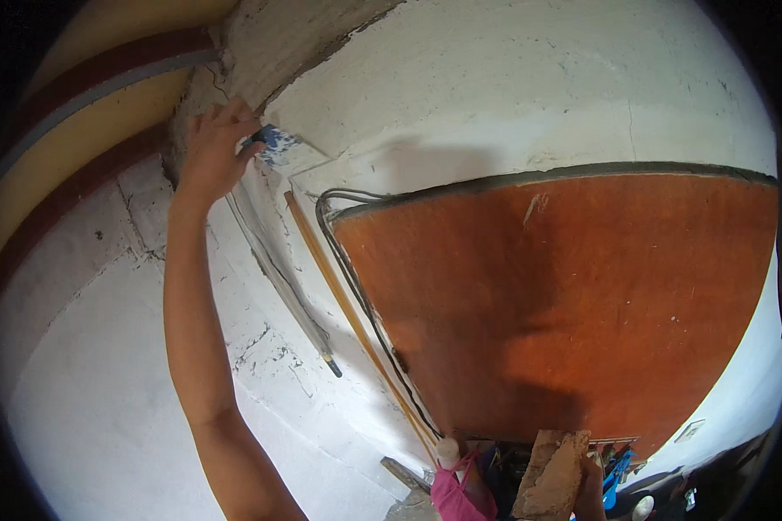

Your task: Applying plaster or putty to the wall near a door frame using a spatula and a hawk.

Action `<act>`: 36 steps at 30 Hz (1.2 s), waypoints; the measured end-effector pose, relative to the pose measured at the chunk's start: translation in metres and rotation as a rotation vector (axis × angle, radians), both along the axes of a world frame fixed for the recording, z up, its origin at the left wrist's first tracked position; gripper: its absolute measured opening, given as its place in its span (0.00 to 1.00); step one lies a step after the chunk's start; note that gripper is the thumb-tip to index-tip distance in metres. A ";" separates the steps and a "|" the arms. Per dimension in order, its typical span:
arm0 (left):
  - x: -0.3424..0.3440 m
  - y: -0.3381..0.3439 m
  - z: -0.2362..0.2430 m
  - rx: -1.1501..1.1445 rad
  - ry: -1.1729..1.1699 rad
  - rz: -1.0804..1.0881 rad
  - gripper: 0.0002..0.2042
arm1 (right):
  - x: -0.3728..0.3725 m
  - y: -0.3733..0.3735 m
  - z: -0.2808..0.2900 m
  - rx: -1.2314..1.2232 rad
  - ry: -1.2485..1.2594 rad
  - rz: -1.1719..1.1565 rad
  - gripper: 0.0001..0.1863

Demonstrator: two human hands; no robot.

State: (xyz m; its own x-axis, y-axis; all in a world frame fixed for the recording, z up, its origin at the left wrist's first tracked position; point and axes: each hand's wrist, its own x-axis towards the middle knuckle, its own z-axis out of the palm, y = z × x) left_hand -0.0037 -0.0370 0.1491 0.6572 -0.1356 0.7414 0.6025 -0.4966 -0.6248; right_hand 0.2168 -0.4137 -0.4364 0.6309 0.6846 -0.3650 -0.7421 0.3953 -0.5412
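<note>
Left hand pressing blue-handled scraper to white wall beside door

Left hand [213, 148] is raised high, arm coming up from the lower edge, fingers curled closed around the blue handle of a scraper [274, 146]. Handle sits at the fingertips; the pale blade sticks out past them toward the door [565, 304] and lies flat against the white plastered wall [513, 87].

Landmark = the reddish-brown door:
- Scraper and left hand: above and left of the door's upper-left corner, near it but apart.
- Dark cables [347, 260]: hugging the door's left edge, looping at its top corner.
- Thin wooden strip [339, 295]: just left of the cables, running diagonally along the same edge.
- Grey conduit [278, 269]: further left of the strip, starting right below the hand and slanting down the wall.
- Yellow wall with dark red bands [69, 139]: well left of the door, past the wall corner.

Below the door's bottom edge: right hand [589, 491] grips a crusted, brown, board-like slab [552, 473] from behind; only part of the hand shows. Just left of the slab, a pink bag [456, 495]; contents not visible. Blue items [619, 473] just right of the hand, too small to identify.
</note>
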 end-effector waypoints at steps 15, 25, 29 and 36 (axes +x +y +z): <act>0.029 0.034 -0.010 0.155 -0.106 0.089 0.11 | -0.009 0.012 0.013 0.010 -0.019 0.026 0.21; 0.023 0.039 -0.002 0.228 -0.113 0.116 0.11 | -0.013 0.012 0.015 0.011 -0.017 0.046 0.21; 0.014 0.035 0.007 0.231 -0.181 0.196 0.12 | -0.014 0.012 0.020 0.020 -0.043 0.053 0.21; -0.017 0.007 0.005 0.300 -0.137 0.066 0.12 | -0.012 0.012 0.007 0.023 0.017 0.030 0.21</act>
State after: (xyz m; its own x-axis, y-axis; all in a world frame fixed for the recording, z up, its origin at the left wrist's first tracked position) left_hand -0.0207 -0.0304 0.1538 0.5692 -0.3217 0.7567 0.7155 -0.2596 -0.6486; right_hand 0.2043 -0.4020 -0.4297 0.6035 0.7118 -0.3595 -0.7631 0.3847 -0.5194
